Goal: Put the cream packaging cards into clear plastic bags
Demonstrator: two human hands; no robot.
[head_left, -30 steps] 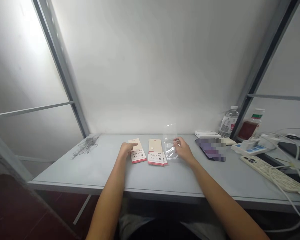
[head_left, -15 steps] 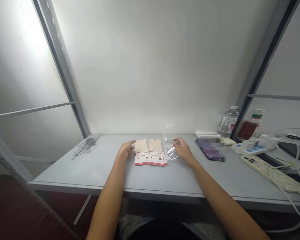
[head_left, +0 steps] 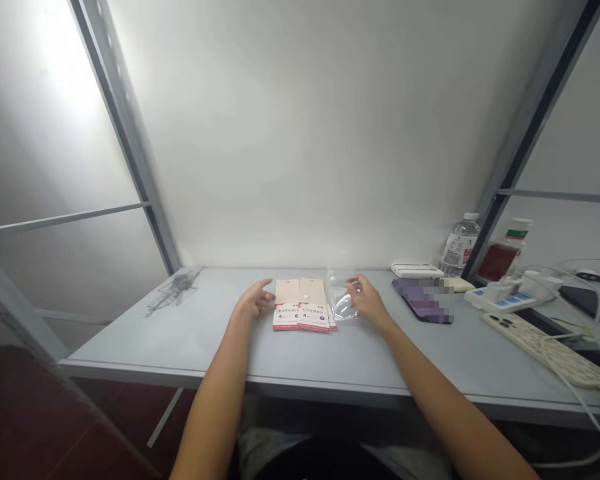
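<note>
Two flat beige packs with white-and-red printed labels, a left pack and a right pack, lie side by side on the desk, the right one overlapping the left. A red edge of something else shows under the right pack. My left hand is just left of the packs, thumb stretched out and fingers loosely curled, with nothing in it. To the right of the packs lies a clear plastic bag with a small round snap. My right hand pinches the bag's right edge; its fingertips are partly hidden.
On the right of the grey desk are a purple phone-like item, a white box, a water bottle, a power strip, a cream phone case and loose cables. A dark line drawing marks the left side.
The left pack has slid right, partly under the right pack. My left hand has come slightly away from it, while my right hand stays at the plastic bag.
</note>
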